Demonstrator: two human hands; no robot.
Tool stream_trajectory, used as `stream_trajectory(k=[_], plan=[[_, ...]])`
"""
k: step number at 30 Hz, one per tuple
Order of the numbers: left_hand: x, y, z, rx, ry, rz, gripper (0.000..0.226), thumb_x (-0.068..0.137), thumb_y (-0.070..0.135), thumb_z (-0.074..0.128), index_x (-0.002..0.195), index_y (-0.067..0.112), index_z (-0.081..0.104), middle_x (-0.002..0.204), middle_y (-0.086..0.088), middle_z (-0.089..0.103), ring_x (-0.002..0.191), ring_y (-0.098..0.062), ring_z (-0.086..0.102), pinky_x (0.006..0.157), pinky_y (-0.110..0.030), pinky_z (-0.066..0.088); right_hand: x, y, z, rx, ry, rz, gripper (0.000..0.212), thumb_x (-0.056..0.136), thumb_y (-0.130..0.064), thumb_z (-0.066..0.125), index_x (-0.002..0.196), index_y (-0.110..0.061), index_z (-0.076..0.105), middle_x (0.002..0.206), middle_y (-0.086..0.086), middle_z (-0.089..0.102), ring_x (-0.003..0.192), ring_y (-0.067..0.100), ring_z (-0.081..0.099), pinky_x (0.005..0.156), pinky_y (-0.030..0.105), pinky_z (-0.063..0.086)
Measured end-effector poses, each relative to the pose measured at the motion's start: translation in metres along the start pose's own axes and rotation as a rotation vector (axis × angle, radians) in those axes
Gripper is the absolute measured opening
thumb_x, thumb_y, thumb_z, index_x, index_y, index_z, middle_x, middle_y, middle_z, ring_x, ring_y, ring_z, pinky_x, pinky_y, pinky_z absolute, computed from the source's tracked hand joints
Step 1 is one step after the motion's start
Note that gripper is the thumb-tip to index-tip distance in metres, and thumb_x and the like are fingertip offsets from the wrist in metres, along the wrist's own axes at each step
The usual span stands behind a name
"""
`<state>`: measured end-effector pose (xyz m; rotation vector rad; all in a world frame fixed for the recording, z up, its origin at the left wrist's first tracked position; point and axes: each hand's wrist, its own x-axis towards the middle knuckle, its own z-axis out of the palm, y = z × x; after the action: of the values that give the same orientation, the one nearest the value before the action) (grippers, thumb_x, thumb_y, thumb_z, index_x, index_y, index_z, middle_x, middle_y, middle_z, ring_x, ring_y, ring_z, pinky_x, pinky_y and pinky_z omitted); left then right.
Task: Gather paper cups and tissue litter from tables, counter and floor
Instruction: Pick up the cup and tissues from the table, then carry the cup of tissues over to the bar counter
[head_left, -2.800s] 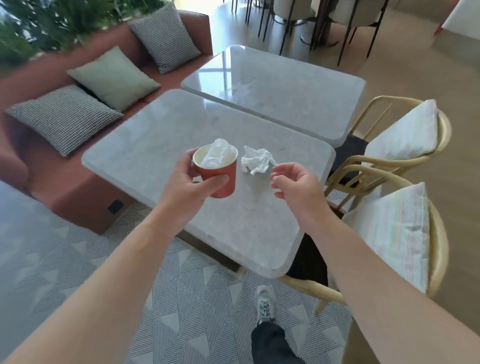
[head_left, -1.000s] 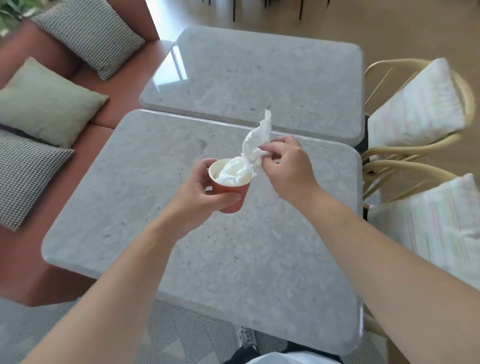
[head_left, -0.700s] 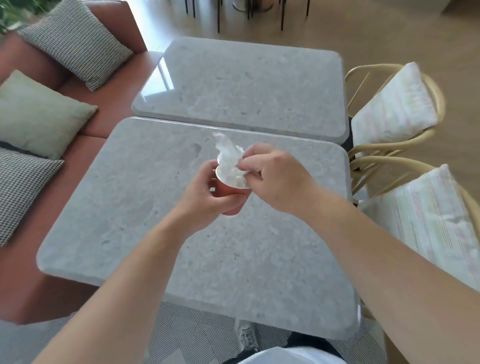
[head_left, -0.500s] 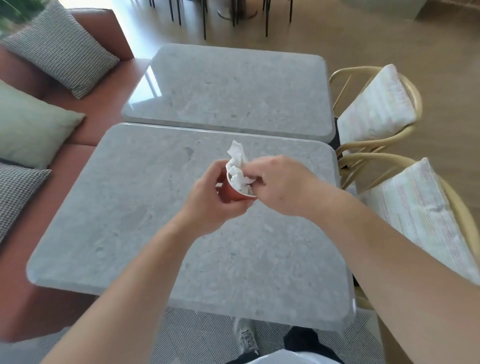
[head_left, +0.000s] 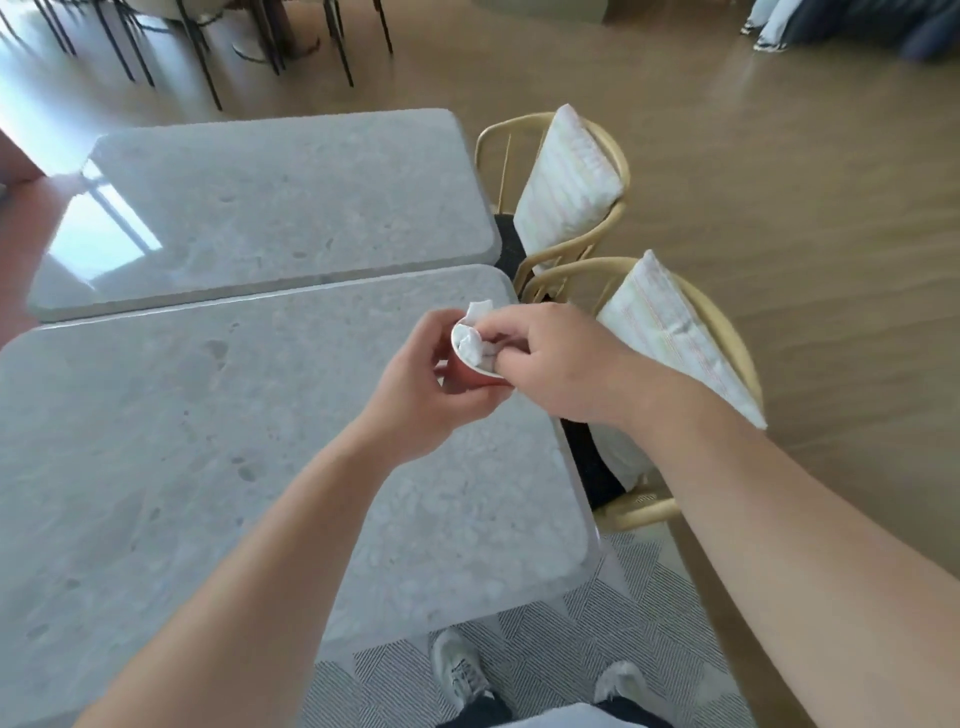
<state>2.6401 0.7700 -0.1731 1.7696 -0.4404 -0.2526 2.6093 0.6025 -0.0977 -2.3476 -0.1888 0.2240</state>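
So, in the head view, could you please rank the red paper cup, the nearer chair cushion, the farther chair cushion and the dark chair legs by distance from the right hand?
1. Red paper cup: touching the right hand, whose fingers press tissue into it.
2. Nearer chair cushion: just right of it.
3. Farther chair cushion: beyond, up the frame.
4. Dark chair legs: far top left.

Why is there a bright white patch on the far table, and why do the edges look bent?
Head view: the patch on the far table is window glare on polished stone; the wide-angle lens bows table edges and stretches the arms; corners are slightly smeared; the cup between the hands is fairly sharp.
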Motion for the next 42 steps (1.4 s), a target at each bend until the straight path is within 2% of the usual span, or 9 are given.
stream_trajectory(k=[3, 5, 8, 13, 19, 21, 27, 34, 42], plan=[[0.009, 0.022, 0.032, -0.026, -0.046, 0.01, 0.057, 0.066, 0.024, 0.086, 0.115, 0.033, 0.057, 0.095, 0.018, 0.07, 0.075, 0.001, 0.062, 0.07, -0.016, 0.05, -0.032, 0.027, -0.024, 0.136, 0.199, 0.032, 0.024, 0.091, -0.026, 0.054, 0.106, -0.036, 0.07, 0.097, -0.018, 0.072, 0.093, -0.005, 0.062, 0.075, 0.01, 0.048], [0.016, 0.036, 0.056, -0.059, -0.078, 0.0, 0.06, 0.063, 0.027, 0.085, 0.115, 0.035, 0.055, 0.103, 0.013, 0.069, 0.087, -0.004, 0.065, 0.073, -0.021, 0.054, -0.053, 0.042, -0.044, 0.176, 0.324, 0.042, 0.024, 0.089, -0.025, 0.055, 0.103, -0.038, 0.069, 0.099, -0.022, 0.07, 0.094, -0.009, 0.061, 0.074, 0.005, 0.045], [0.021, 0.055, 0.099, -0.119, -0.119, -0.019, 0.062, 0.062, 0.028, 0.085, 0.115, 0.034, 0.054, 0.113, 0.004, 0.066, 0.104, -0.014, 0.066, 0.086, -0.033, 0.058, -0.093, 0.066, -0.073, 0.311, 0.493, 0.052, 0.02, 0.086, -0.025, 0.06, 0.096, -0.04, 0.068, 0.097, -0.022, 0.07, 0.094, -0.004, 0.064, 0.077, 0.01, 0.046], [0.021, 0.09, 0.185, -0.137, -0.207, -0.003, 0.066, 0.059, 0.039, 0.084, 0.117, 0.031, 0.054, 0.114, 0.006, 0.066, 0.108, -0.012, 0.066, 0.095, -0.043, 0.057, -0.175, 0.116, -0.117, 0.563, 0.671, 0.147, 0.019, 0.081, -0.02, 0.059, 0.095, -0.025, 0.071, 0.098, -0.006, 0.072, 0.092, 0.006, 0.066, 0.088, 0.03, 0.053], [0.012, 0.132, 0.298, -0.152, -0.348, 0.045, 0.072, 0.065, 0.033, 0.084, 0.128, 0.017, 0.054, 0.123, -0.01, 0.067, 0.117, -0.028, 0.064, 0.1, -0.055, 0.053, -0.27, 0.172, -0.154, 0.716, 0.803, 0.219, 0.019, 0.078, -0.02, 0.058, 0.092, -0.02, 0.07, 0.093, 0.003, 0.07, 0.08, 0.009, 0.061, 0.074, 0.026, 0.051], [0.008, 0.144, 0.335, -0.148, -0.398, 0.041, 0.07, 0.064, 0.033, 0.084, 0.125, 0.016, 0.055, 0.121, -0.011, 0.067, 0.115, -0.029, 0.065, 0.099, -0.053, 0.054, -0.303, 0.19, -0.165, 0.731, 0.855, 0.234, 0.019, 0.077, -0.02, 0.057, 0.091, -0.022, 0.07, 0.092, 0.001, 0.07, 0.08, 0.009, 0.061, 0.072, 0.022, 0.049], [-0.012, 0.179, 0.445, -0.162, -0.524, 0.053, 0.069, 0.058, 0.039, 0.082, 0.119, 0.022, 0.055, 0.106, 0.005, 0.069, 0.1, -0.015, 0.066, 0.089, -0.039, 0.055, -0.408, 0.24, -0.196, 0.81, 1.022, 0.31, 0.018, 0.076, -0.021, 0.056, 0.087, -0.027, 0.071, 0.097, 0.004, 0.069, 0.09, 0.017, 0.065, 0.084, 0.039, 0.053], [-0.041, 0.208, 0.566, -0.218, -0.68, 0.105, 0.06, 0.068, 0.023, 0.083, 0.121, 0.021, 0.055, 0.104, 0.006, 0.068, 0.095, -0.007, 0.065, 0.082, -0.026, 0.054, -0.529, 0.285, -0.22, 0.858, 1.242, 0.377, 0.02, 0.076, -0.019, 0.056, 0.091, -0.019, 0.07, 0.092, 0.001, 0.07, 0.08, 0.013, 0.067, 0.072, 0.031, 0.052], [-0.07, 0.236, 0.679, -0.221, -0.897, 0.129, 0.065, 0.064, 0.036, 0.083, 0.122, 0.019, 0.057, 0.098, 0.01, 0.071, 0.093, -0.01, 0.066, 0.08, -0.026, 0.053, -0.634, 0.315, -0.233, 0.857, 1.478, 0.45, 0.019, 0.074, -0.021, 0.057, 0.088, -0.02, 0.071, 0.091, 0.0, 0.071, 0.08, 0.013, 0.068, 0.069, 0.029, 0.052]])
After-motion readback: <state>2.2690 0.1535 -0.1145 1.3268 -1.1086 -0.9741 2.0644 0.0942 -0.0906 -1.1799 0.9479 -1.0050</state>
